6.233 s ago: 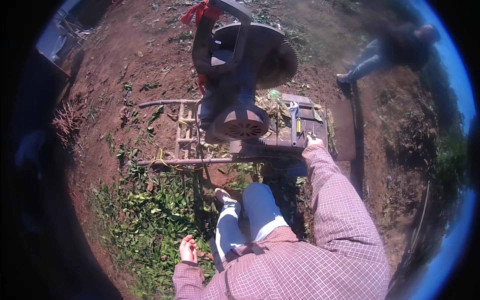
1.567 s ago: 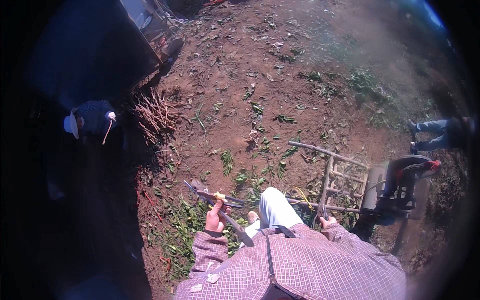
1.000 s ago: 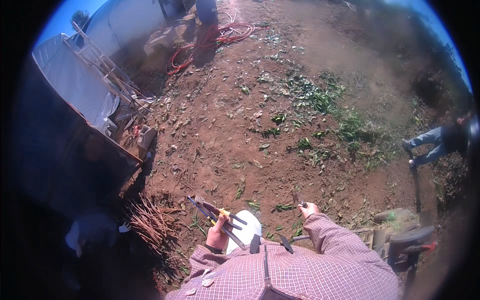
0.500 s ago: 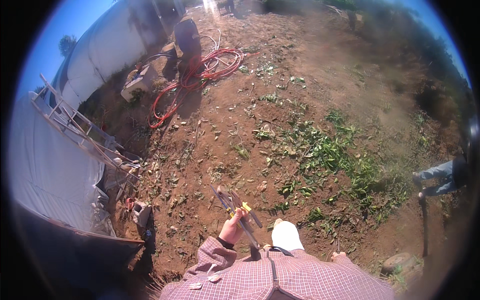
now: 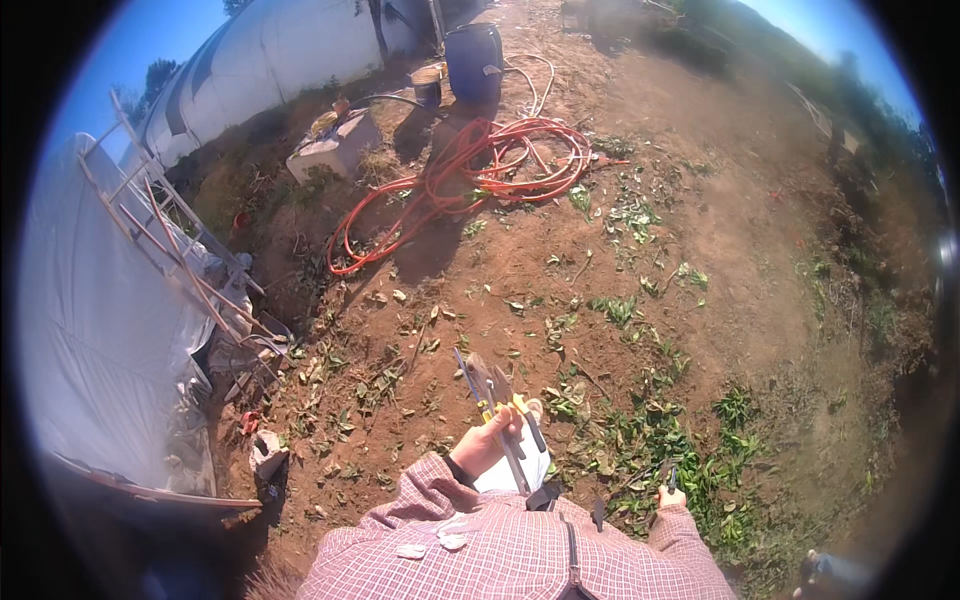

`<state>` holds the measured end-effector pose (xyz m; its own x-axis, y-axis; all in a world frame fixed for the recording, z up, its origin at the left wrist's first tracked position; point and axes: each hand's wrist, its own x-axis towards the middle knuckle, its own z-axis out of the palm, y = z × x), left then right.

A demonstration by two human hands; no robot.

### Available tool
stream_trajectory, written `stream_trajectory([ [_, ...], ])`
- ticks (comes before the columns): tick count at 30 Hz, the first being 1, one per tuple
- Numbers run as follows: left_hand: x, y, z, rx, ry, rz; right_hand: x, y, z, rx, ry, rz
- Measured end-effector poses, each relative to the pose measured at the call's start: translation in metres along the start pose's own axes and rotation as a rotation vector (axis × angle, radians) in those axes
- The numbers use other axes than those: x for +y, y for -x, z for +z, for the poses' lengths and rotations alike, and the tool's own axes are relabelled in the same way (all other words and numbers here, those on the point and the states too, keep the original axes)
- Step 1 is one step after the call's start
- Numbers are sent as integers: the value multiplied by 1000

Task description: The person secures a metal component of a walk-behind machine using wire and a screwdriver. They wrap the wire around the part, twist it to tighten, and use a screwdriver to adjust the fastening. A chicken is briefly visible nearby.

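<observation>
My left hand, in front of my chest, is closed around a bundle of long tools. The bundle has a thin blue-grey shaft, brown blade-like or wooden parts and yellow-and-dark handles; their exact kind is unclear. Out to the right, my right hand is closed on a small, dark, pointed tool, too small to name. Cut green leaves lie on the ground beside that hand. Below the left hand shows my white-clad leg.
Ahead, a coiled red hose lies on the dirt by a blue barrel, a bucket and a pale block. Leftward, a ladder leans against a white sheeted structure. A blurred blue shape shows at lower right.
The view has shifted: the hose and barrel are nearer and farther right. The person's legs at right have slid to the lower edge. My right hand is raised more into view; the left keeps its bundle.
</observation>
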<state>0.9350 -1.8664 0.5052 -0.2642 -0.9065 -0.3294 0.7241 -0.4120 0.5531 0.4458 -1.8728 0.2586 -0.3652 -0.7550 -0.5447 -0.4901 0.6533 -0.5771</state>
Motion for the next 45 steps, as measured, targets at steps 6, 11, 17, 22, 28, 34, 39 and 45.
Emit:
stream_trajectory([
  [6,114,-279,-21,-58,64,65,-287,-251,16,42,-150,-247],
  [11,231,-504,45,41,45,-124,-417,-374,2,-14,-236,-109],
  [17,339,-801,57,82,-39,-188,-535,-550,-49,95,-361,129],
  [22,422,-1029,82,23,84,-188,-725,-753,-72,61,-469,-26],
  [28,544,-1230,97,64,179,-9,-1106,-948,-61,-244,-414,-339],
  [34,658,-1490,69,319,137,150,-1390,-1170,-29,-482,-457,-436],
  [39,775,-1715,78,329,207,20,-1507,-1350,-42,-418,-499,-136],
  [45,935,-1967,92,321,-3,26,-1605,-1555,-76,-249,-487,-65],
])
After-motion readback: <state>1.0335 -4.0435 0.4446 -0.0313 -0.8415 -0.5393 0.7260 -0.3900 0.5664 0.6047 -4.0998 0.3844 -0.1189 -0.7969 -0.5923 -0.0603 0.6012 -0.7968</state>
